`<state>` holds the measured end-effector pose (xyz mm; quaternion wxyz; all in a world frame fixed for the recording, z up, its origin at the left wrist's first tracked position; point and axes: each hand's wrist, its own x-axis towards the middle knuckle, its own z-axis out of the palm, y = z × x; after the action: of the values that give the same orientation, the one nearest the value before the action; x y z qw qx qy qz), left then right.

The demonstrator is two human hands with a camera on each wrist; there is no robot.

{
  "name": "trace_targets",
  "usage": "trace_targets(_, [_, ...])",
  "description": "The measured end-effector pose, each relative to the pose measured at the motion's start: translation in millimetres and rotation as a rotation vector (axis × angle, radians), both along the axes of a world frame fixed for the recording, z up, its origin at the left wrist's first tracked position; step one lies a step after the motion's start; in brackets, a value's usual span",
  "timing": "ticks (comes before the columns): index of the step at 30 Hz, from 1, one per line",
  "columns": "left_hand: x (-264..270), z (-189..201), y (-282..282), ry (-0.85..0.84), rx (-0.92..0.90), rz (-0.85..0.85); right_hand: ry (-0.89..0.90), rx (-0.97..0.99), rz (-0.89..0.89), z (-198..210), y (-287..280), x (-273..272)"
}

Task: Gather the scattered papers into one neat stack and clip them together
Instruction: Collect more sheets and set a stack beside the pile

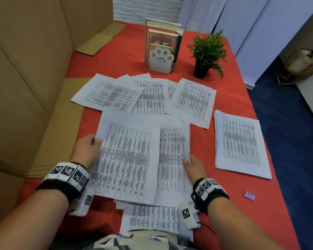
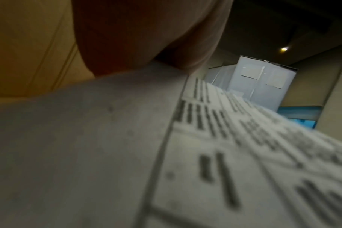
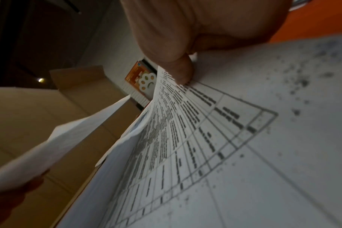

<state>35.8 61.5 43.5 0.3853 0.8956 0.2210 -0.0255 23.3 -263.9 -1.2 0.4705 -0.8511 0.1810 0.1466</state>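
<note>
Your left hand [image 1: 88,147] pinches the left edge of a printed sheet [image 1: 123,161], thumb on top and fingers curled under it, so that the sheet lies over the one your right hand [image 1: 194,166] pinches by its right edge, thumb on the print. Another sheet [image 1: 152,219] lies nearest you, partly under those two. Further off, more papers [image 1: 148,98] lie fanned and overlapping on the red table [image 1: 116,56], and a separate stack [image 1: 240,143] sits to your right. A small clip [image 1: 249,195] lies near the table's right edge. Behind the papers stand a book rack [image 1: 162,60] and a potted plant [image 1: 207,53].
</note>
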Motion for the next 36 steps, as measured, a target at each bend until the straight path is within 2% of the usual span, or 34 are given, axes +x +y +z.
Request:
trace_targets(4, [5,16,-13,-0.099,0.028,-0.082,-0.018,-0.113,0.015,-7,-8,8])
trace_targets(7, [9,6,-26,-0.058,0.0,-0.065,0.012,-0.155,-0.033,-8,-14,12])
trace_targets(11, [2,-32,-58,0.135,-0.073,-0.049,0.067,-0.136,-0.061,-7,-8,10])
trace_targets(15, [-11,-41,-101,0.35,-0.066,-0.048,0.073,-0.129,0.068,-10,12,4])
trace_targets(19, [-9,-44,-111,0.311,-0.181,-0.018,0.129,-0.193,0.036,-5,13,8])
trace_targets(23, [-15,-52,-96,0.267,-0.294,-0.114,0.24,-0.081,0.061,2,16,1])
trace_targets(25, [-19,-48,-90,0.223,-0.352,-0.125,0.239,-0.029,0.078,1,15,-3])
trace_targets(28, [-21,-27,-87,0.069,-0.414,-0.115,0.092,0.104,0.032,13,13,-1])
trace_targets(33, [4,31,-88,-0.277,-0.5,-0.1,-0.208,0.333,-0.109,76,27,31])
trace_targets(36, [19,64,-90,-0.566,-0.494,-0.121,-0.405,0.372,-0.123,111,36,46])
